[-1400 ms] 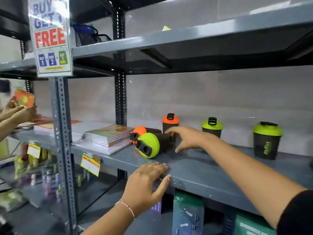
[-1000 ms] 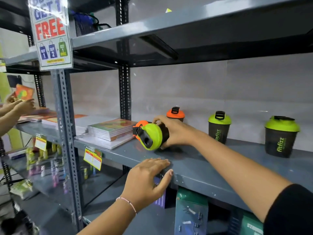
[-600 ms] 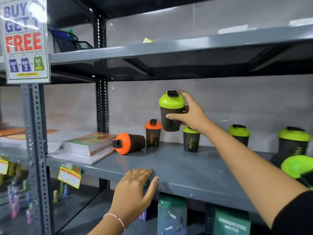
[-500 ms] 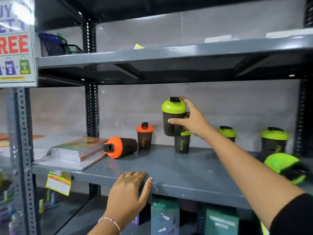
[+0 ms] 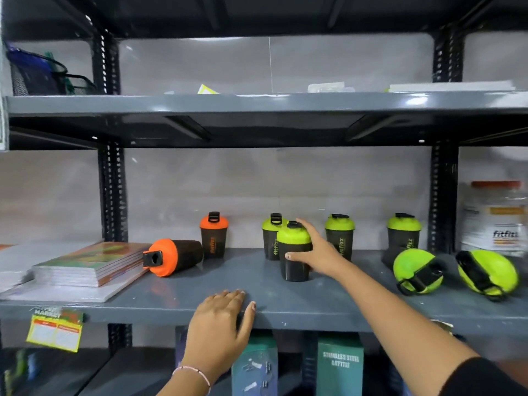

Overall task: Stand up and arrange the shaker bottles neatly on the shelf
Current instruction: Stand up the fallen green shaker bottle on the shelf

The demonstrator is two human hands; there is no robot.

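Observation:
My right hand (image 5: 320, 252) grips a green-lidded black shaker bottle (image 5: 293, 254) that stands upright on the grey shelf (image 5: 300, 304), just in front of another upright green one (image 5: 271, 237). Two more green-lidded shakers (image 5: 340, 235) (image 5: 403, 231) stand along the back. An orange-lidded shaker (image 5: 213, 234) stands upright to the left, and a second orange one (image 5: 171, 257) lies on its side beside it. Two green-lidded shakers (image 5: 417, 271) (image 5: 487, 272) lie on their sides at the right. My left hand (image 5: 221, 321) rests flat on the shelf's front edge.
A stack of books (image 5: 85, 262) lies on the shelf's left part. A white tub (image 5: 497, 215) stands beyond the right upright post. Boxes (image 5: 340, 367) fill the shelf below. A yellow price tag (image 5: 54, 328) hangs from the front edge at left.
My right hand picked up the fallen green shaker, turned it upright in the air and lowered it onto the shelf. My view shifted right, and my left hand stayed on the edge.

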